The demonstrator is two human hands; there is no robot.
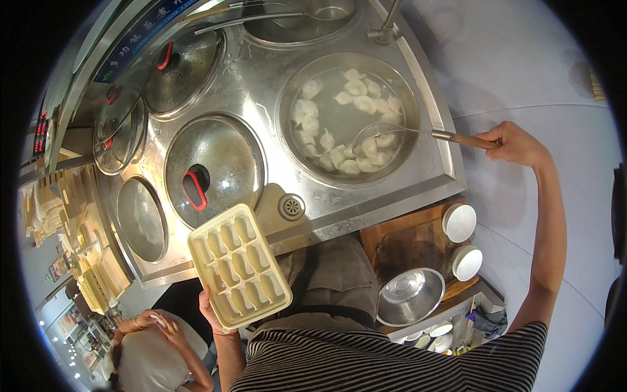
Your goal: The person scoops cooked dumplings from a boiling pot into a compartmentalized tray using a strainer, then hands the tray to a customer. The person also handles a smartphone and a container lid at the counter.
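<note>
My left hand (210, 308) grips the lower edge of a cream plastic dumpling tray (240, 267), whose moulded compartments hold no dumplings. At the right, my right hand (517, 143) is closed around the wooden handle of a wire skimmer (470, 141). The skimmer's round head lies in the round cooking pot (289, 161), among pale dumplings (365, 104) in cloudy water. More dumplings gather along the pot's left and lower sides. A lidded pot with a glass lid (215, 161) stands just beyond the tray.
Other glass lids (183, 73) and an oval steel well (142, 220) are at the left. A second ladle (250, 22) rests across the back pot. White bowls (459, 223) and a steel bowl (411, 296) stand at lower right. Another person (161, 343) is at lower left.
</note>
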